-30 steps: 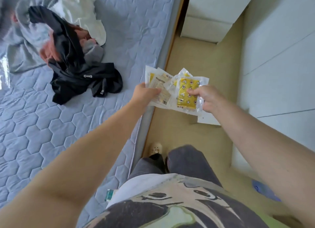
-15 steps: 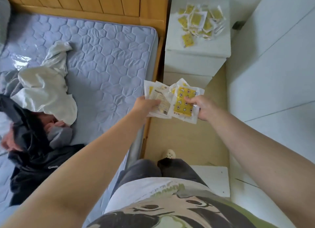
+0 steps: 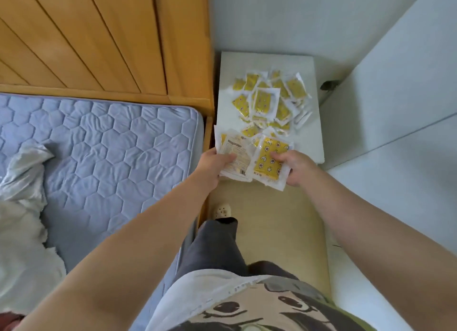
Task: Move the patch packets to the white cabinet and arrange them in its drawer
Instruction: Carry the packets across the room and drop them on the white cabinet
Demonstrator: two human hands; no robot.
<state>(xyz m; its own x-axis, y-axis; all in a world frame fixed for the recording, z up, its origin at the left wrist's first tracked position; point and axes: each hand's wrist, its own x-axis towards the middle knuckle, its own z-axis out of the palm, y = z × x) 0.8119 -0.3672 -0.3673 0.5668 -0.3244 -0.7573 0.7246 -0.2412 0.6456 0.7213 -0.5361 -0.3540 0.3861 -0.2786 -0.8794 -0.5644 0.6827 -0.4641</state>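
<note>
My left hand [image 3: 214, 163] grips a fan of patch packets [image 3: 236, 155] showing their printed white backs. My right hand [image 3: 298, 166] pinches more yellow patch packets [image 3: 268, 161] with star and moon prints, in clear wrappers. Both bunches overlap and hover at the near edge of the white cabinet [image 3: 314, 142]. On the cabinet's top lies a loose pile of several similar yellow packets [image 3: 269, 100]. No drawer is visible from this angle.
The bed with a blue quilted mattress [image 3: 111, 142] and wooden headboard [image 3: 99, 39] stands left of the cabinet. Crumpled white fabric [image 3: 22, 207] lies on the bed's left. White wall panels [image 3: 400, 120] close the right side. My legs stand on the narrow beige floor strip [image 3: 279, 219].
I have stepped closer to the cabinet. Both hands carried their packets forward, from over the floor to the cabinet's near edge. The dark clothes on the bed have left the view.
</note>
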